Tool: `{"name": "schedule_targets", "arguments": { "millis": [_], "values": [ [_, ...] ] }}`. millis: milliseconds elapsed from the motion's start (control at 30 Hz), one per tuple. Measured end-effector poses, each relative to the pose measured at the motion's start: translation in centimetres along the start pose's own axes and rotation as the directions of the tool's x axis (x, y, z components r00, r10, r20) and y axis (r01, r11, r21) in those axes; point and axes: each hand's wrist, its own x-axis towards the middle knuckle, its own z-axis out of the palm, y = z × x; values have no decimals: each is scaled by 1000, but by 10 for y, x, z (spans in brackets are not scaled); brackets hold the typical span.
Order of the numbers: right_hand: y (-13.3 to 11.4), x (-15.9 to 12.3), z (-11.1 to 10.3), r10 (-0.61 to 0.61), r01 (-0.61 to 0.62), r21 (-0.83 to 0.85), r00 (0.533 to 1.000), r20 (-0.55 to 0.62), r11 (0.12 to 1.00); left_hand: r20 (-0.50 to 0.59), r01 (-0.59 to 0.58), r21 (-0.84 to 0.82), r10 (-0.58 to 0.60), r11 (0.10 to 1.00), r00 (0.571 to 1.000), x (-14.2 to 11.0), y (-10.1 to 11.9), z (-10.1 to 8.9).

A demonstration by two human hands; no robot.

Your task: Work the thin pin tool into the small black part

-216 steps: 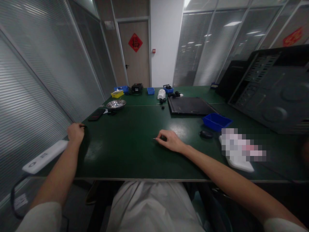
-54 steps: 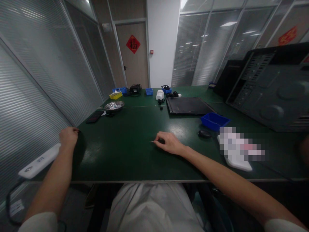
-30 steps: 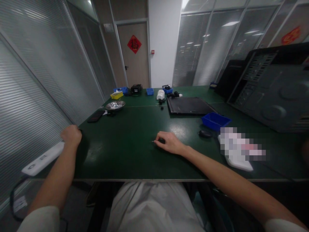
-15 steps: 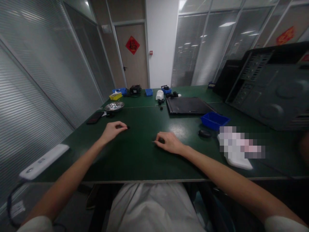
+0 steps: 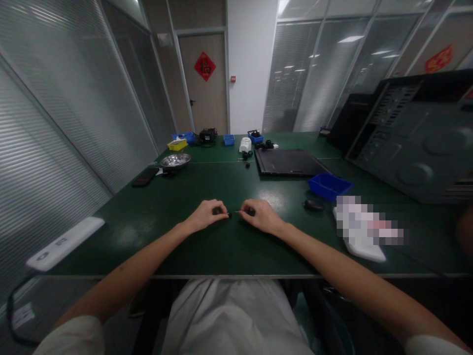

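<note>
Just above the green table (image 5: 207,251), my left hand (image 5: 208,215) pinches a small black piece (image 5: 230,215) between thumb and fingertips; its kind is too small to make out. Facing it, my right hand (image 5: 259,215) is closed in a pinch on a thin, light-coloured pin-like piece (image 5: 237,212), whose tip points toward the black piece. A narrow gap separates the two pieces. Most of what each hand holds is hidden by the fingers.
To the right are a black mouse (image 5: 314,205), a blue tray (image 5: 329,186) and a computer case (image 5: 417,133). A dark flat panel (image 5: 288,162) lies behind. On the left are a power strip (image 5: 66,244), a phone (image 5: 145,177) and a metal bowl (image 5: 175,161).
My left hand has moved right and nearer to me, bringing the black piece close to my right hand. My right hand has hardly moved and keeps its pinch.
</note>
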Motion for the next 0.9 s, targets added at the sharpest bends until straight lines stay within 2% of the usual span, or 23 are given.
{"name": "schedule_targets", "arguments": {
  "millis": [200,400,600,900],
  "values": [
    [-4,0,0,-31,31,-14,999,15,999,-3,59,-58,-59,997,998,1,2,7],
    [-3,0,1,-16,17,-12,999,52,1000,4,15,-16,-15,1000,1000,1,9,6],
    [-3,-1,1,-50,51,-14,997,65,999,7,-20,-21,21,1000,1000,1,11,6],
    [-8,-1,0,-88,89,98,996,-14,991,-61,29,-219,-43,975,997,1,10,8]
  ]
}}
